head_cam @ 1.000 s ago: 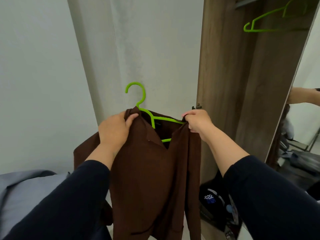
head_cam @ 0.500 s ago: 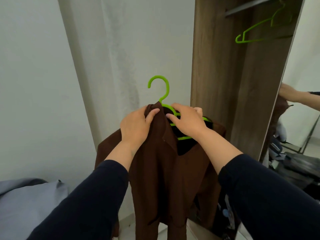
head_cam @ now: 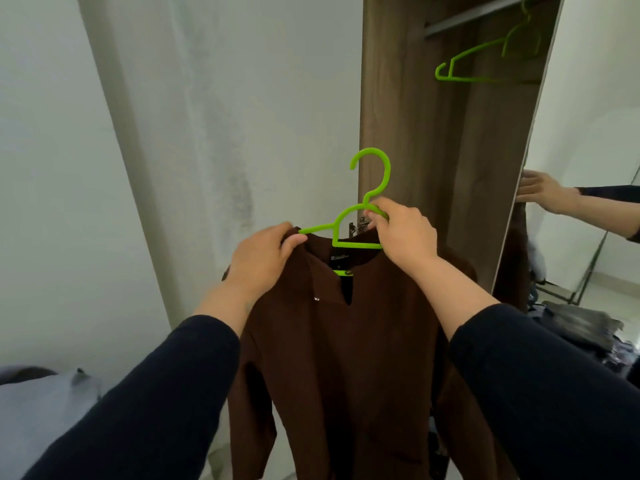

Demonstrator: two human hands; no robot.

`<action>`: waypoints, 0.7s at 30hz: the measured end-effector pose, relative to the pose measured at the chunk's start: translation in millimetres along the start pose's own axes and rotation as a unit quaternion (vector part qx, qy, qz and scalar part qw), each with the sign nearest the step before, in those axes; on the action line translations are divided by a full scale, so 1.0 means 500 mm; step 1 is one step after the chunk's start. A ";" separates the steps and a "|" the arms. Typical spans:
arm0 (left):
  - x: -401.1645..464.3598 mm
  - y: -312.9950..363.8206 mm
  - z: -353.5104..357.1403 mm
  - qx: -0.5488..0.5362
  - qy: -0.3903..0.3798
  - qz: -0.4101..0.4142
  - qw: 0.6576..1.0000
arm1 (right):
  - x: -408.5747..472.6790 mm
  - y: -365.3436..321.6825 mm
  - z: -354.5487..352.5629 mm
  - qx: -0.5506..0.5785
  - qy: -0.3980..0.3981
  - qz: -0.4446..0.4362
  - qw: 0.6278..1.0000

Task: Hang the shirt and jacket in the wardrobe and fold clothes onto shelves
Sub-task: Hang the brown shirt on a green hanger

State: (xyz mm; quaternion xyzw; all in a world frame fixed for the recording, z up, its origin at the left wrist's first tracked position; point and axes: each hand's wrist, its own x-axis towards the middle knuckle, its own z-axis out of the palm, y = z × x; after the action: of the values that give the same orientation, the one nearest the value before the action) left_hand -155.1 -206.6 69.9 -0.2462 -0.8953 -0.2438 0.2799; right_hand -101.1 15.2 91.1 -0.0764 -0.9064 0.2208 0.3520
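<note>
Head view: the brown shirt (head_cam: pixel 346 358) hangs in front of the person, held up at chest height just short of the open wardrobe (head_cam: pixel 415 133); a green hanger (head_cam: pixel 360 220) is threaded through its neck, the hook standing upright and free above the collar, which is how it must sit to catch the rail (head_cam: pixel 474 13) at the top of the wardrobe; the right hand (head_cam: pixel 401 233) has its grip curled round the hanger just under the hook, bearing the weight from the one point where the garment will balance; the left hand (head_cam: pixel 259 258) pinches the shirt's left shoulder where the hanger's arm pokes out bare, most likely to draw the cloth over that arm, since on this side the shoulder looks not yet seated; the far shoulder lies behind the right wrist and I cannot tell how it sits. A second green hanger (head_cam: pixel 485 60) hangs empty on the rail, near where this one is likely to go. The mirrored door (head_cam: pixel 588 133) stands open at the right and shows a reflected hand and arm, with a heap of clothes (head_cam: pixel 581 323) low in the glass; a grey garment (head_cam: pixel 38 410) lies at the lower left, presumably waiting its turn; the shirt's hem falls out of frame, so the lift to the rail has to clear the wardrobe's edge.
</note>
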 end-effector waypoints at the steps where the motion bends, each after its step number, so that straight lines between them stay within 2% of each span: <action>1: 0.005 0.014 0.013 -0.013 0.001 0.018 1.000 | 0.001 0.005 -0.007 -0.001 0.002 0.001 1.000; 7: 0.026 0.099 0.080 0.041 0.036 0.040 0.998 | 0.006 0.041 -0.045 -0.006 -0.022 -0.005 1.000; 13: 0.065 0.100 0.114 -0.008 0.077 0.002 0.997 | 0.025 0.089 -0.067 -0.027 -0.019 -0.067 0.997; 17: 0.143 0.085 0.137 -0.026 0.074 -0.014 0.997 | 0.053 0.159 -0.068 -0.139 -0.036 -0.041 0.989; 21: 0.234 0.102 0.199 -0.041 0.032 -0.031 0.998 | 0.091 0.178 -0.042 -0.154 0.020 0.025 0.988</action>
State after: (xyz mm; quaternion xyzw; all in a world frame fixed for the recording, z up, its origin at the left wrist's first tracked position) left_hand -248.1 -74.9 85.7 -0.2213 -0.8825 -0.2963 0.2907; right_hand -122.2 115.2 92.1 -0.1572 -0.9200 0.0856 0.3486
